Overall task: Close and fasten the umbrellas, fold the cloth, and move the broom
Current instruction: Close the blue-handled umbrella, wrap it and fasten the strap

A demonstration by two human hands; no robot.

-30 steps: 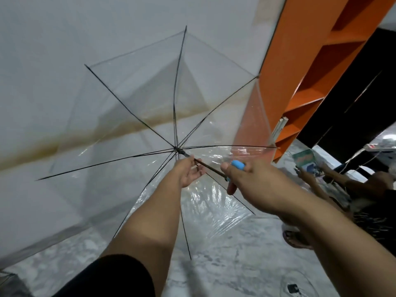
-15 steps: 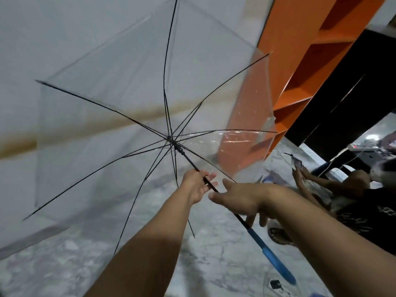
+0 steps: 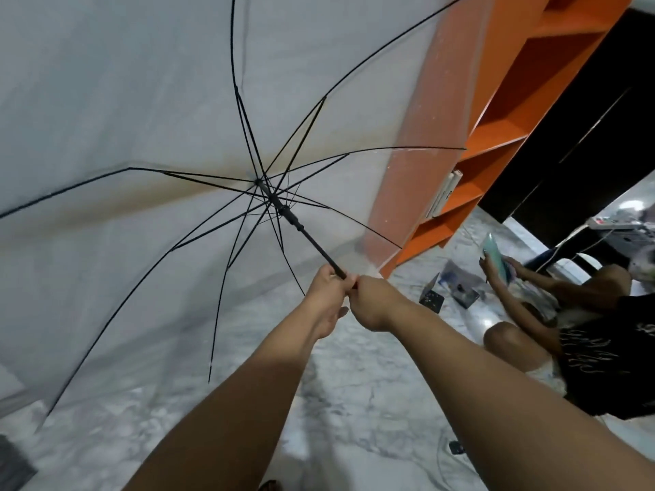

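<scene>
1. One clear umbrella (image 3: 149, 111), fully open, fills the left and far scene; its right edge overlaps the orange shelf (image 3: 496, 143).
2. Left hand (image 3: 328, 299) and right hand (image 3: 372, 303), touching, each clamp the shaft (image 3: 319, 248).
3. Bare marble floor (image 3: 354, 402) lies near.

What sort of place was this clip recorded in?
Most likely a room in a home: a marble-patterned floor, an orange shelving unit against a pale wall, and a second person sitting on the floor with papers. Both hands grip the open clear umbrella.
</scene>
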